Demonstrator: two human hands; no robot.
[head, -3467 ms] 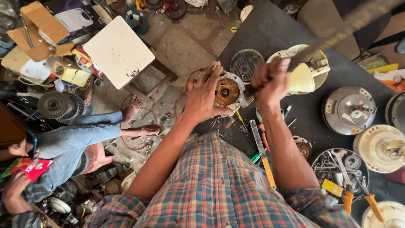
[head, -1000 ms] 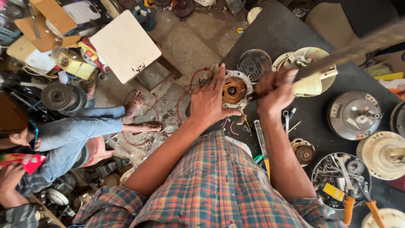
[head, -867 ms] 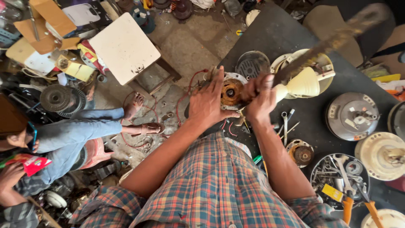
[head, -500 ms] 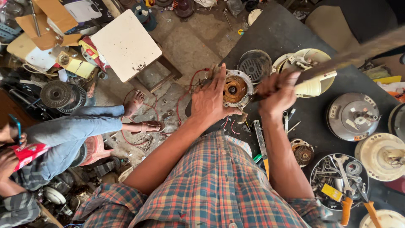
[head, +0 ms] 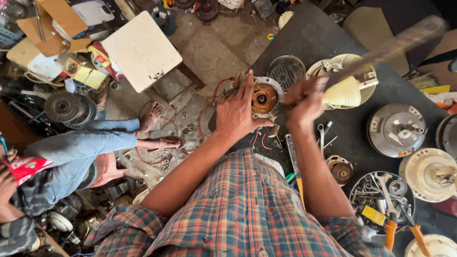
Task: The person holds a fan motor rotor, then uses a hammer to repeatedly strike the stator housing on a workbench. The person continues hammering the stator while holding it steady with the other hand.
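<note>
My left hand (head: 239, 110) presses flat against the left side of a round fan motor (head: 264, 97) with a rusty orange core and red wires, at the near edge of the dark workbench (head: 314, 38). My right hand (head: 304, 100) is shut around the handle of a long tool (head: 390, 45), blurred by motion, that slants up to the right above the bench. The hand sits just right of the motor.
Cream and grey fan housings (head: 350, 88) (head: 396, 129) lie on the bench, with a screwdriver (head: 295, 164) and a tray of spanners (head: 381, 197). A white stool (head: 142, 50) stands on the floor. A seated person's legs (head: 95, 143) stretch out at left amid clutter.
The tool in my right hand has been swinging up and down over the motor; now it is raised and blurred. My left hand has stayed on the motor.
</note>
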